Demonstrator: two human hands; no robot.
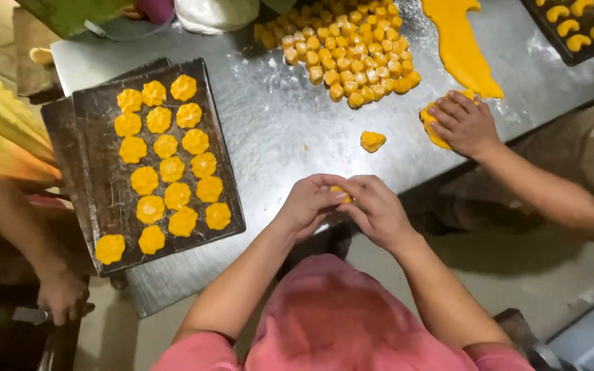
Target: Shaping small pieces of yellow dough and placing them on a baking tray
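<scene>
Left hand (pixel 309 203) and right hand (pixel 377 209) meet at the table's (pixel 276 130) near edge, fingers of both pinched narrowly around a small yellow dough piece (pixel 340 191). A tray (pixel 94 178) of shaped dough flowers (pixel 166 168) sits toward the left edge.

Bare floured steel tabletop (pixel 290 130) lies open at frame centre, holding only one small orange dough lump (pixel 372 141). A dark baking tray of orange cookies (pixel 163 161) blocks the left, a pile of yellow dough cubes (pixel 345 48) the top, a co-worker's hand (pixel 463 124) the right.
</scene>
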